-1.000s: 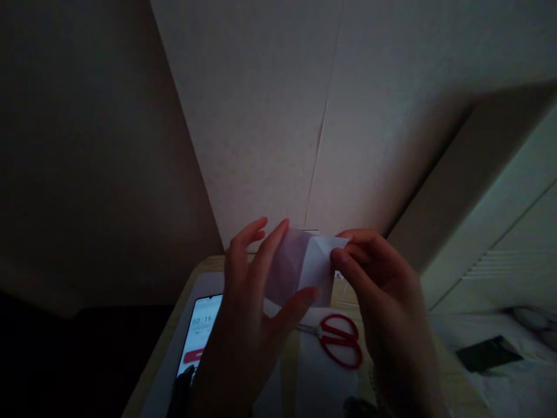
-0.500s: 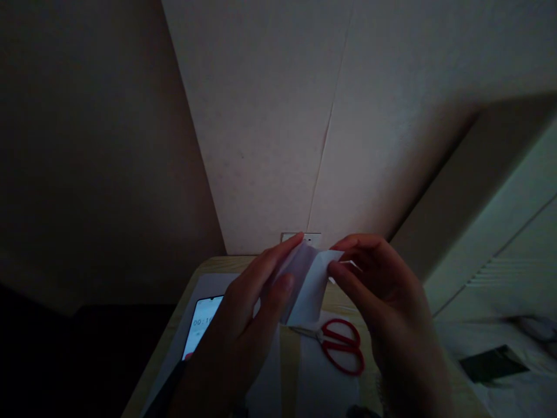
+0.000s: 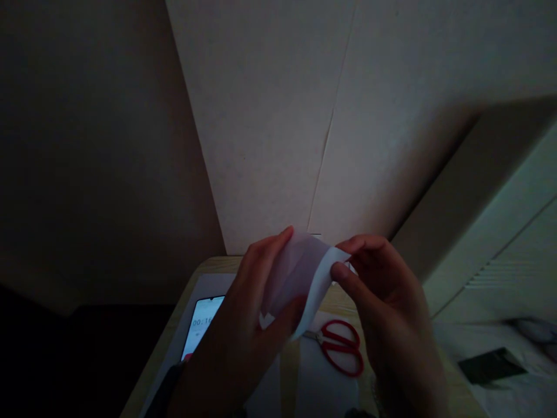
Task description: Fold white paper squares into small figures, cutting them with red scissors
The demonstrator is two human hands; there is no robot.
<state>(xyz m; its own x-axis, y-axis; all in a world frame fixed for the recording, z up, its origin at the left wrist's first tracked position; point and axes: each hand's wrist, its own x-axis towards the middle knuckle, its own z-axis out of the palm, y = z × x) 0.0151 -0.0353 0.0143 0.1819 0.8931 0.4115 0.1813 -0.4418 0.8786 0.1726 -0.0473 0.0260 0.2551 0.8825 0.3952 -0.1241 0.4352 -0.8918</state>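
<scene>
A folded sheet of white paper (image 3: 300,270) is held up above the small table, its layers parted and bowed. My left hand (image 3: 256,307) cups its left side, fingers behind and thumb pressing on the front layer. My right hand (image 3: 376,290) pinches the paper's upper right corner between thumb and fingers. Just below the paper, scissors with red handles (image 3: 342,347) lie on white sheets, their blades partly covered from view.
A phone (image 3: 202,325) with a lit timer screen lies at the left on a white sheet on the wooden table (image 3: 209,265). A wall (image 3: 270,116) rises behind the table. At the lower right, a dark flat object (image 3: 491,366) rests on a pale surface.
The paper has opened wider, its front layer now bowed away from the back. My left thumb has moved down and right; my right hand has shifted slightly right, still pinching the corner.
</scene>
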